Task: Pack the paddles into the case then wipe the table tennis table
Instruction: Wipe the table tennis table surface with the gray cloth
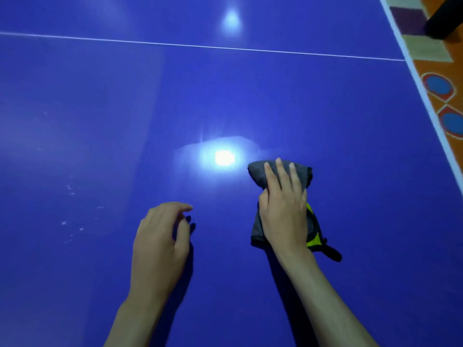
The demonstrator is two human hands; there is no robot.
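The blue table tennis table [100, 108] fills the view, with a thin white centre line [200, 47] across its far part. A grey cloth with yellow-green patches [258, 171] lies bunched on the table right of centre. My right hand [284, 206] presses flat on top of the cloth, fingers straight and pointing away from me. My left hand [160, 236] hovers low over the table to the left of the cloth, fingers loosely bent, holding nothing. No paddles or case are in view.
The table's white right edge [423, 96] runs diagonally at the right. Beyond it lies a patterned orange rug [446, 78] and a dark object [443, 23] at the top right. Small pale specks [72, 221] dot the table at the left. Lamp glare [224, 157] reflects near the cloth.
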